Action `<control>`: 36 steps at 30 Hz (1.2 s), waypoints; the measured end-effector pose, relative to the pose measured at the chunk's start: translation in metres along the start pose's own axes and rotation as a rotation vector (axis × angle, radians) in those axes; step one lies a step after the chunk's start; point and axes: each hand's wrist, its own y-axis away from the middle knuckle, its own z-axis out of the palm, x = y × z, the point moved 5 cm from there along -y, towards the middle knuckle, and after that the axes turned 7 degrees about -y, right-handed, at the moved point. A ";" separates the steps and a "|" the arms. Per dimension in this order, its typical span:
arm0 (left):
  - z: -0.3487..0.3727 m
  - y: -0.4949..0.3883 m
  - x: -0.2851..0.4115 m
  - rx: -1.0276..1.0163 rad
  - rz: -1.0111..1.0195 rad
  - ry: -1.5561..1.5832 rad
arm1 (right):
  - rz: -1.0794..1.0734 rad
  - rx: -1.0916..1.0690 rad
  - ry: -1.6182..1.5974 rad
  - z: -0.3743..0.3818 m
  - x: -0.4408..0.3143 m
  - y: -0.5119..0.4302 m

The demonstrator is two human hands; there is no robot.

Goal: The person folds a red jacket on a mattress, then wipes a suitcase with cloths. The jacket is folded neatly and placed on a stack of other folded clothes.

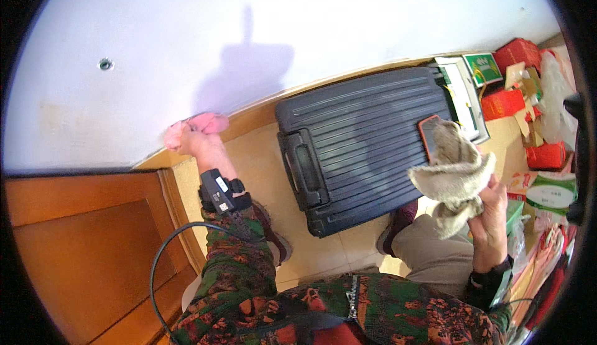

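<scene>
Crumpled in my left hand [196,143] is a pink cloth [207,122], held against the foot of the white wall by the wooden skirting. My right hand [493,207] grips a dirty off-white cloth [454,177] that hangs in folds over the near right part of a suitcase. The dark ribbed suitcase [359,144] lies flat on the floor between my feet and the wall, its carrying handle [305,168] facing left. A phone in an orange-edged case [425,135] rests on the suitcase, partly hidden behind the off-white cloth.
Left of me stands a brown wooden door [93,242]. Red boxes [503,104], a green box [483,69], a clear plastic bag [557,107] and a green-and-white package [550,193] crowd the right side. A black cable [156,261] loops from my left wrist.
</scene>
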 end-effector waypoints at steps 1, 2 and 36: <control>0.001 0.001 -0.001 -0.007 -0.058 -0.001 | -0.019 -0.015 0.001 0.003 -0.001 0.000; 0.000 0.004 -0.001 -0.096 -0.072 -0.051 | -0.011 0.026 0.015 0.003 -0.002 0.001; -0.038 0.249 0.075 -0.888 -0.459 -0.068 | -0.608 -0.034 1.551 -0.010 0.158 -0.009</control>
